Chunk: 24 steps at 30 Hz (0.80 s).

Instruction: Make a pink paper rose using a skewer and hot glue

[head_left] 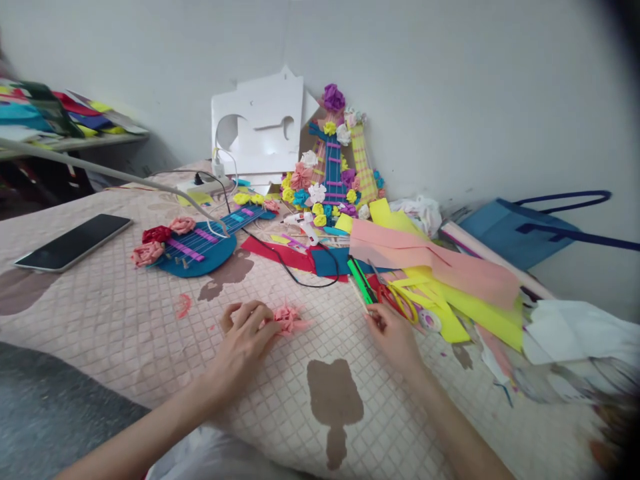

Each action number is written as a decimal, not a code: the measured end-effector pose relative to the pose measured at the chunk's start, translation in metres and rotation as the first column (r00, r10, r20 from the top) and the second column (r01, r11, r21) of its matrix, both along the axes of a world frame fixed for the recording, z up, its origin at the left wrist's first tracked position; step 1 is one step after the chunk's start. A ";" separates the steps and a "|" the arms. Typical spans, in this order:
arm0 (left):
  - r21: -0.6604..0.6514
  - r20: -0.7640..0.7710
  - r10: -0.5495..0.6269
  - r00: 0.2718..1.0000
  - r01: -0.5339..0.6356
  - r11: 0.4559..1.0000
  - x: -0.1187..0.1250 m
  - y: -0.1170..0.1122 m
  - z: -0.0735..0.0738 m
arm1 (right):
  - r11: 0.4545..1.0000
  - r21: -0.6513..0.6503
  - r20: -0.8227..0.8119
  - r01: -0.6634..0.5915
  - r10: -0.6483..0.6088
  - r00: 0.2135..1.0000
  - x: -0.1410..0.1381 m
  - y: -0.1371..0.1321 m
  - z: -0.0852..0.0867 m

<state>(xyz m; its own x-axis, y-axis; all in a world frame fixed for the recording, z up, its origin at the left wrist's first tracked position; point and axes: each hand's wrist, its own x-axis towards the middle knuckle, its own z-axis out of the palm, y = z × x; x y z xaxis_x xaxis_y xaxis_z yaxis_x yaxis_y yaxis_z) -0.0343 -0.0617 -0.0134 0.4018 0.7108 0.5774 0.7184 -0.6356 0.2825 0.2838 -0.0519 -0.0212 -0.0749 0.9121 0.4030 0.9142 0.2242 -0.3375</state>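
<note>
My left hand (245, 333) rests on the quilted bed cover, fingers curled round a small pink paper flower (288, 318). My right hand (393, 333) lies to the right, fingers closed at the handles of the red-and-yellow scissors (397, 300) and a thin stick; what it grips I cannot make out for sure. A green marker (361, 280) lies just beyond the right hand. A white glue gun (306, 225) lies farther back, its black cord looping toward me.
A blue paper guitar (205, 243) with paper roses lies at left centre, a phone (75, 241) farther left. Pink and yellow paper sheets (450, 273) spread to the right. A flower-covered model (333, 167), white card cut-outs and a blue bag (520, 230) stand by the wall.
</note>
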 end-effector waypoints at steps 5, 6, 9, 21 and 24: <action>0.025 -0.013 -0.020 1.000 0.020 0.999 -0.012 0.006 0.005 | 0.999 0.019 0.080 0.049 -0.050 0.996 -0.018 0.047 -0.003; 0.031 -0.013 -0.022 1.000 0.023 0.999 -0.015 0.007 0.006 | 0.998 0.022 0.093 0.062 -0.064 0.994 -0.021 0.055 -0.003; 0.057 -0.006 -0.032 0.999 0.032 0.998 -0.020 0.009 0.007 | 0.995 0.032 0.115 0.095 -0.098 0.989 -0.024 0.068 -0.004; 0.033 0.028 -0.053 0.998 0.053 0.998 -0.025 0.006 0.006 | 0.997 0.035 -0.021 -0.072 0.073 0.997 -0.062 0.153 0.020; 0.006 0.018 -0.053 0.998 0.053 0.999 -0.024 0.004 0.008 | 0.997 0.012 -0.065 -0.080 0.080 0.995 -0.087 0.197 0.023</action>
